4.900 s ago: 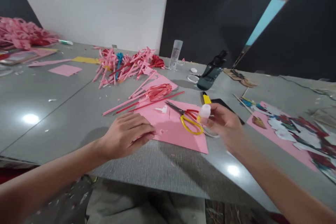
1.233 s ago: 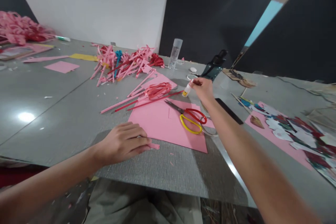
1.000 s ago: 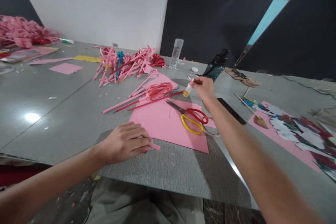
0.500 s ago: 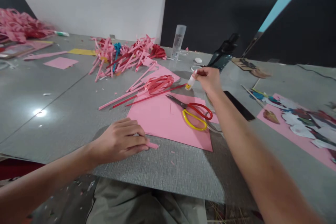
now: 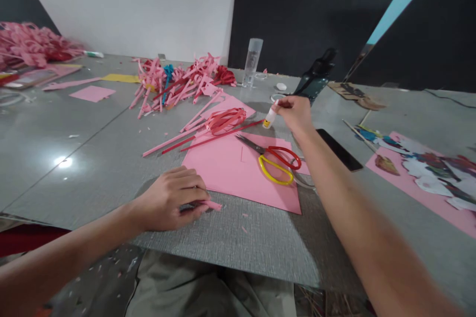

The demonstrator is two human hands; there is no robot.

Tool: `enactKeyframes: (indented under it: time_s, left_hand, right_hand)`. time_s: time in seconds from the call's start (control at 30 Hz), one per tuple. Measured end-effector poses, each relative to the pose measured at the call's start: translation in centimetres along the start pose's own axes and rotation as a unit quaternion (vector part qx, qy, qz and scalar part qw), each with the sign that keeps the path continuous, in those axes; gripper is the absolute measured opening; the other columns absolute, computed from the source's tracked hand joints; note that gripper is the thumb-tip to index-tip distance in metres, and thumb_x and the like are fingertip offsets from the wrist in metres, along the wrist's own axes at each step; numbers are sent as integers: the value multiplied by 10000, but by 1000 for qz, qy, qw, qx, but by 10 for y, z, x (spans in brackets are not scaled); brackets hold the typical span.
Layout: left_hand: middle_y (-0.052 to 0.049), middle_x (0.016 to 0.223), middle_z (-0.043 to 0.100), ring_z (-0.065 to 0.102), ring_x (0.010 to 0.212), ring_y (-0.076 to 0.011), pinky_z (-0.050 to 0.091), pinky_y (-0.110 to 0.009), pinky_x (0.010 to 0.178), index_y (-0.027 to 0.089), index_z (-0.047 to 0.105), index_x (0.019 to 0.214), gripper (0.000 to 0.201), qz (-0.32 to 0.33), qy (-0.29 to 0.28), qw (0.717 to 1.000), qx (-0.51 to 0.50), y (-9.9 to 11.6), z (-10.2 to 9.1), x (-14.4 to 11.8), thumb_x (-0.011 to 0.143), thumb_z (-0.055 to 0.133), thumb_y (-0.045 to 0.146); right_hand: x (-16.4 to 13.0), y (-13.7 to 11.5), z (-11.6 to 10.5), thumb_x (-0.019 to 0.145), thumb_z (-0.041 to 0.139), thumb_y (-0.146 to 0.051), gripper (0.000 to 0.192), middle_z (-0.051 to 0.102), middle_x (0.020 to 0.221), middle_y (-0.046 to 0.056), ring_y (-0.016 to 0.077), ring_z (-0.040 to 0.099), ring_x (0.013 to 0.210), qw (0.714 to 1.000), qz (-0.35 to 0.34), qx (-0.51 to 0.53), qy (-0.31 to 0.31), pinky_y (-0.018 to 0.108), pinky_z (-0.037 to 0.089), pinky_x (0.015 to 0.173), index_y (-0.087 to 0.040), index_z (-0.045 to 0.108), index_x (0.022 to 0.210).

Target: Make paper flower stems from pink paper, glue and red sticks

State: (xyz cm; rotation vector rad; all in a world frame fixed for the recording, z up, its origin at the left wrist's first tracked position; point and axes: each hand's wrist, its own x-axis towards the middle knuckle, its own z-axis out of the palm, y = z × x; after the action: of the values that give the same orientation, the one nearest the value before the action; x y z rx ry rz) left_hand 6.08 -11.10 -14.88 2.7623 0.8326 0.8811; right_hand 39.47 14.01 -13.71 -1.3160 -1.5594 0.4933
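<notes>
Beyond scissors (image 5: pixel 277 161), right hand (image 5: pixel 296 113) grips (seemingly) glue bottle (image 5: pixel 270 117).

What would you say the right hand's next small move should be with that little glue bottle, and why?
Probably let go of the glue bottle. The right hand holds it by the top, tilted, its base at the table just beyond the pink sheet, while the left hand pinches a small pink paper piece that seems to need both hands.
</notes>
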Motion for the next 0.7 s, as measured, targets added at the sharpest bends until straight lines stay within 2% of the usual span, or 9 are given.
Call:
enactKeyframes:
  time_s: [0.2, 0.27, 0.33, 0.43, 0.5, 0.6, 0.63, 0.7]
  left_hand:
    - [-35, 875, 712, 647, 780, -153, 510, -314, 759, 196, 696, 965, 103, -4, 22, 1000, 2, -2, 1, -6, 892, 659, 133]
    - [-36, 892, 712, 651, 799, -152, 514, -309, 763, 191, 689, 999, 143, -4, 56, 998, 5, -2, -7, -2, 891, 650, 104]
    - [-34, 910, 710, 658, 828, -148, 521, -297, 779, 187, 682, 1038, 192, -8, 104, 995, 9, -3, -17, 14, 897, 629, 69]
    - [-27, 945, 703, 643, 842, -138, 520, -290, 799, 186, 671, 1067, 185, -59, 160, 985, 18, -11, -26, 63, 928, 591, 92]
    - [-50, 1042, 705, 647, 922, -164, 519, -324, 857, 174, 652, 1154, 231, -113, 141, 983, 20, -27, -17, 108, 928, 607, 162]
    - [-125, 1259, 685, 648, 1118, -236, 502, -379, 970, 137, 588, 1338, 485, -186, 85, 979, -1, -61, 17, 175, 874, 686, 237]
    - [-157, 1291, 673, 643, 1148, -258, 500, -377, 968, 111, 590, 1341, 520, -207, 58, 977, -10, -73, 31, 193, 856, 705, 258]
    - [-179, 1203, 706, 666, 1097, -290, 500, -365, 918, 81, 661, 1225, 486, -234, -12, 972, -25, -93, 56, 222, 825, 749, 344]
  right_hand:
    - [0, 2, 0, 692, 809, -342, 158, 724, 731, 32, 233, 683, 745, 1000, -2, -5, 2, 394, 549, 766, -215, 756, 769]
    - [0, 1, -1, 693, 800, -321, 140, 724, 735, 31, 227, 681, 738, 1000, -1, -3, 2, 390, 544, 768, -212, 758, 769]
    - [-1, 1, -1, 688, 795, -302, 123, 726, 736, 31, 223, 680, 733, 1000, 0, 0, -1, 387, 542, 766, -211, 755, 761]
    - [-2, 0, -2, 687, 792, -299, 120, 726, 736, 31, 229, 682, 746, 1000, 3, 3, -4, 389, 543, 764, -211, 748, 755]
    - [-2, 0, -4, 692, 788, -298, 122, 730, 747, 34, 234, 687, 759, 1000, 5, 8, -8, 389, 544, 761, -206, 743, 760]
    - [-2, -1, -9, 683, 789, -277, 111, 728, 740, 32, 237, 692, 752, 1000, 8, 17, -24, 381, 542, 748, -198, 732, 737]
    - [-1, 0, -11, 682, 790, -275, 106, 724, 729, 28, 237, 692, 746, 999, 9, 20, -30, 378, 542, 744, -199, 730, 726]
    - [0, 0, -16, 686, 789, -276, 94, 721, 715, 22, 235, 692, 735, 999, 13, 24, -40, 374, 543, 744, -206, 730, 710]
